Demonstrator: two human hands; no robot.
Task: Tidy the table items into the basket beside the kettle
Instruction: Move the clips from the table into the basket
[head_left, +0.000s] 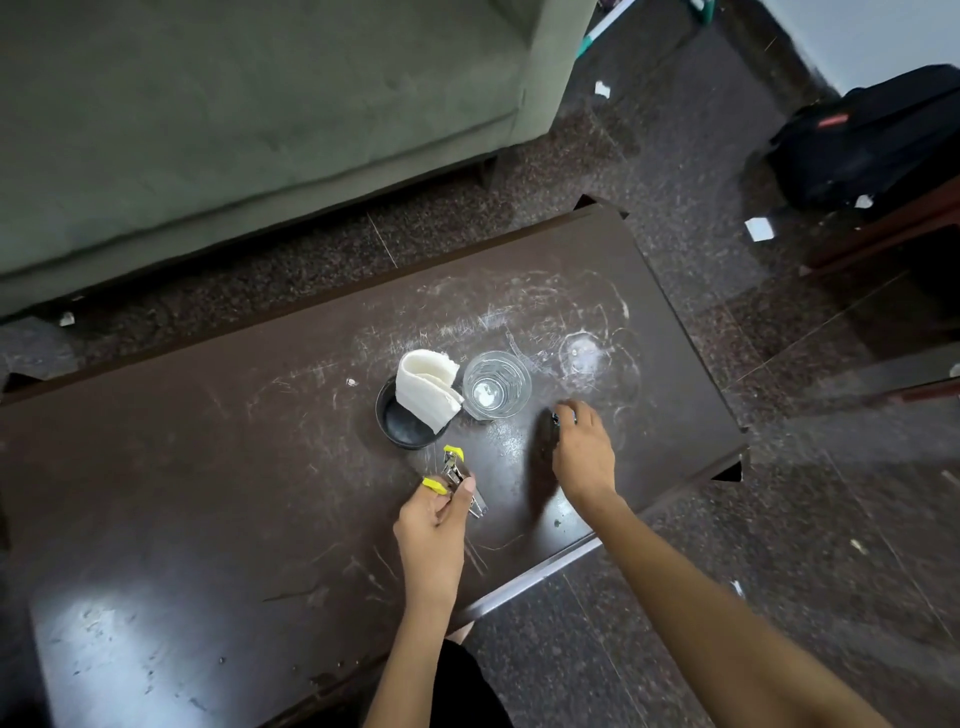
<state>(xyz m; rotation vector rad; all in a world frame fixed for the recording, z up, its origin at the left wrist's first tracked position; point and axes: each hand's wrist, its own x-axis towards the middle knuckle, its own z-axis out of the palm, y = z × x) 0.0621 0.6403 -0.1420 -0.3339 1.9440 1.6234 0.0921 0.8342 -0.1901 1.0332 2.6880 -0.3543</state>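
Note:
On the dark brown table (218, 467) my left hand (436, 525) grips a metal tool with yellow-tipped handles (453, 470), lifted just off the surface. My right hand (582, 452) is closed over a small dark object (555, 417) at its fingertips; what it is I cannot tell. A black round dish (402, 423) holds a folded white cloth (427, 387). Beside it on the right stands a clear drinking glass (496, 384). No basket or kettle is in view.
A grey-green sofa (249, 114) runs along the far side of the table. A black bag (872, 140) lies on the speckled floor at the right, with paper scraps (759, 228) near it. The table's right edge is close to my right hand.

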